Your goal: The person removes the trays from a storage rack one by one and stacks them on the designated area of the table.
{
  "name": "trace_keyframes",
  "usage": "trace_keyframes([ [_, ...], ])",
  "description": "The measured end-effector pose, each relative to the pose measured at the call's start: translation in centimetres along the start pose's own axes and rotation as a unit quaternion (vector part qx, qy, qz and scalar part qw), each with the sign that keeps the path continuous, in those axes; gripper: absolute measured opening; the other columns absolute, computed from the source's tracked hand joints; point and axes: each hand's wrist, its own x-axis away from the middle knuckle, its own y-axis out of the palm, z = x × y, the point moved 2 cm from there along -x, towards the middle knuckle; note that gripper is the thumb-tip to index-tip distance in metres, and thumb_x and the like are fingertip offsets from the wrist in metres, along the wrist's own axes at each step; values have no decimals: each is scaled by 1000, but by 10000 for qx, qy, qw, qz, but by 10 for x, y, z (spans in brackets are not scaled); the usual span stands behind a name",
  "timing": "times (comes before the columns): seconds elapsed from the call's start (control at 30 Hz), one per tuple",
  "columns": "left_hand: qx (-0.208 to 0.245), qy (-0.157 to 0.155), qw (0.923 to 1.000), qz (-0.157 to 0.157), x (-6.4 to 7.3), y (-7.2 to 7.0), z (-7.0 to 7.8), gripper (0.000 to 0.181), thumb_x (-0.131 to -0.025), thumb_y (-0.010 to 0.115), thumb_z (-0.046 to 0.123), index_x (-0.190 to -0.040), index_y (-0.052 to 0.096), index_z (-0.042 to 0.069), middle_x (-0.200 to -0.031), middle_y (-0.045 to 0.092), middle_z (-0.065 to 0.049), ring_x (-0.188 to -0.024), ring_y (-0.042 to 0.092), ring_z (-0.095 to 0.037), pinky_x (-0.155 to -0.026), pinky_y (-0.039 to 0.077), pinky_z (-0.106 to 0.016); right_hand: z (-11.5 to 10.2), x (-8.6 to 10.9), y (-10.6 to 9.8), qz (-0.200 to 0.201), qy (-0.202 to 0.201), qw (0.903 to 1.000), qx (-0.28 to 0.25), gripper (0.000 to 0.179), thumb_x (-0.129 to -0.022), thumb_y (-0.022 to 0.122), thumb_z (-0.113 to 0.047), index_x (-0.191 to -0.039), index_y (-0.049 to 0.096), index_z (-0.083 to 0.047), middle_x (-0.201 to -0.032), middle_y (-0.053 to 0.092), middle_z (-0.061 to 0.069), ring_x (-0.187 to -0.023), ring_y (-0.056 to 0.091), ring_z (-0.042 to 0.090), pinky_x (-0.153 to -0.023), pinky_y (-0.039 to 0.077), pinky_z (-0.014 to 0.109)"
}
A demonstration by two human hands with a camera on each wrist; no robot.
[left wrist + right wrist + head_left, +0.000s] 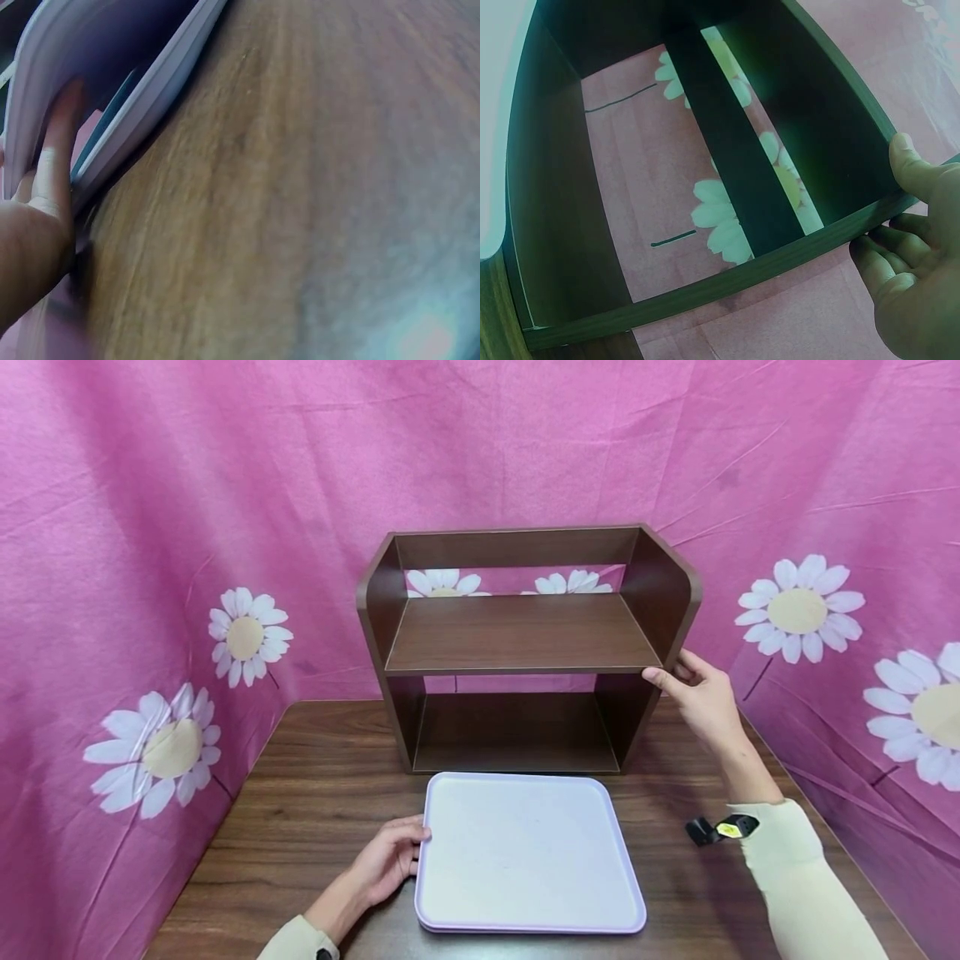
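A pale lilac rectangular tray (pixel 525 852) lies on the table in front of a dark brown two-tier shelf (pixel 525 631). My left hand (pixel 388 860) pinches the tray's left edge. In the left wrist view, a finger (pixel 54 165) reaches into a gap under this tray, above a second tray rim (pixel 150 101); a dark teal edge (pixel 109 116) shows between them. On the right, my right hand (pixel 703 702) grips the shelf's right side panel by the middle board. Its thumb (pixel 906 161) presses the front edge, and the other fingers curl behind the panel's outer face.
The brown wood-grain table (pixel 322 802) runs under everything. Pink cloth (pixel 480 443) with large white daisies hangs behind and on both sides. A black and yellow wrist device (pixel 726 829) sits at the right sleeve cuff. The tray's far edge lies close to the shelf's base.
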Motion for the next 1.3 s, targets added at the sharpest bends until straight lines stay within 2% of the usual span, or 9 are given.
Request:
trace_keyframes([
  [0.17, -189, -163, 9997, 52, 0, -1, 2, 28, -105, 44, 2, -122, 65, 8, -104, 78, 1, -95, 77, -14, -82, 66, -32, 1, 0, 1, -13, -30, 9999, -99, 67, -99, 78, -31, -157, 52, -10, -144, 63, 14, -112, 60, -18, -89, 50, 3],
  [0.27, -373, -256, 9990, 19, 0, -2, 5, 29, -105, 47, 2, -130, 61, 0, -107, 78, -2, -98, 77, -16, -85, 66, -35, 1, -1, 1, -15, -16, 9999, -151, 67, -99, 78, -30, -157, 52, -10, -143, 65, 10, -111, 60, -18, -89, 51, 3],
  [0.4, -730, -410, 9964, -109, -2, -4, 12, 31, -105, 48, 3, -134, 57, -7, -106, 78, -3, -98, 77, -16, -85, 66, -34, 2, -1, 1, 35, -16, 9998, -215, 67, -99, 79, -28, -157, 52, -9, -125, 75, -15, -102, 65, -15, -82, 53, 5],
  [0.5, -1047, -537, 9931, 5, -3, -3, 17, 28, -105, 51, 3, -130, 58, -9, -102, 79, -2, -95, 77, -14, -84, 66, -32, 2, -1, 1, 75, -54, 9996, -274, 66, -98, 79, -27, -155, 54, -7, -107, 70, -35, -94, 66, -13, -76, 54, 7],
  [0.6, -1470, -590, 9869, 311, -3, -2, 20, 30, -104, 55, 4, -128, 59, -14, -100, 80, -6, -92, 78, -15, -85, 66, -33, 2, -1, 1, 75, -56, 9995, -297, 66, -98, 79, -27, -155, 54, -7, -105, 68, -36, -95, 66, -14, -77, 54, 6],
  [0.77, -2295, -584, 9689, 715, -3, 2, 28, 32, -102, 60, 3, -124, 62, -20, -99, 80, -14, -88, 78, -17, -83, 67, -36, 2, -1, 2, 66, -28, 9996, -288, 65, -98, 79, -28, -155, 54, -7, -103, 68, -38, -91, 66, -12, -75, 54, 7],
  [1.0, -3337, -614, 9339, 1130, -3, 13, 40, 16, -97, 70, -1, -101, 71, -16, -79, 73, -7, -70, 74, -14, -69, 67, -33, 1, 0, 3, 91, -27, 9997, -224, 64, -98, 79, -28, -154, 56, -8, -100, 68, -39, -84, 67, -10, -70, 54, 9],
  [1.17, -3909, -523, 9095, 1318, -2, 20, 47, 12, -92, 77, -2, -90, 71, -13, -72, 73, -9, -62, 74, -16, -63, 67, -35, 1, 1, 2, 70, 18, 9997, -251, 67, -98, 79, -29, -156, 53, -7, -104, 67, -38, -92, 66, -13, -75, 55, 8],
  [1.3, -4295, -522, 8886, 1521, -2, 20, 48, 17, -89, 81, 1, -80, 69, -6, -63, 68, -8, -52, 68, -12, -54, 64, -33, 2, 1, 2, 78, 5, 9997, -246, 67, -98, 79, -29, -156, 52, -7, -108, 68, -35, -96, 65, -14, -78, 55, 8],
])
